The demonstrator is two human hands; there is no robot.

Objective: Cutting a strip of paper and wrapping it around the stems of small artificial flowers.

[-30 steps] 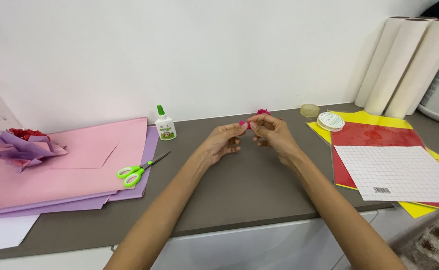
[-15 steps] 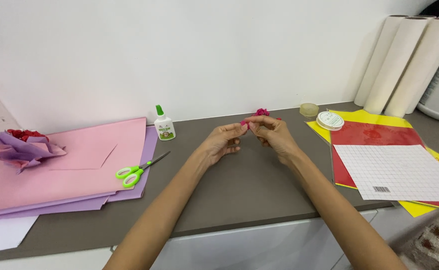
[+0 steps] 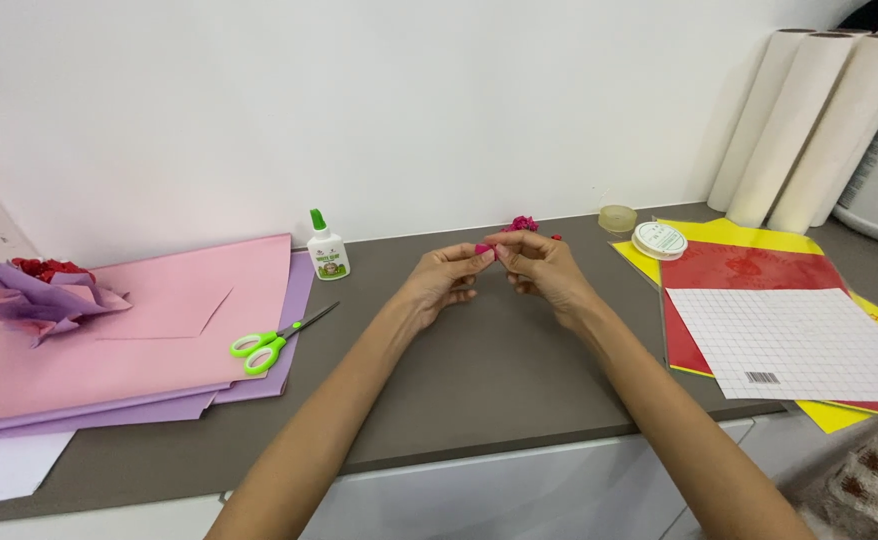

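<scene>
Grey-brown surface against a plain white wall, and both hands are up over the middle of it, meeting fingertip to fingertip. Left hand [image 3: 444,285] and right hand [image 3: 544,270] each have the grip closed down on the same small magenta scrap of crumpled paper [image 3: 485,248], pinched between thumbs and forefingers, held just above the surface rather than resting on it. The scrap sits right at the junction, so neither hand is nearer; it lies at the left hand's fingertips toward the right, and the right hand's toward the left. It is too small to tell a long axis. Just beyond the knuckles, near the wall, lies a little crumpled magenta paper rosette [image 3: 524,223], apart from both hands. Further left stands a small white glue bottle with a green cap [image 3: 327,248], then green-handled scissors [image 3: 271,340] lying on stacked pink and lilac paper sheets [image 3: 159,330], with a purple-and-red paper flower [image 3: 34,295] at the far edge. Out to the right: a white spool [image 3: 659,240], a small clear roll of tape [image 3: 618,217], red and yellow sheets under a white gridded sheet [image 3: 809,345], and tall cream paper rolls [image 3: 809,120] leaning on the wall.
</scene>
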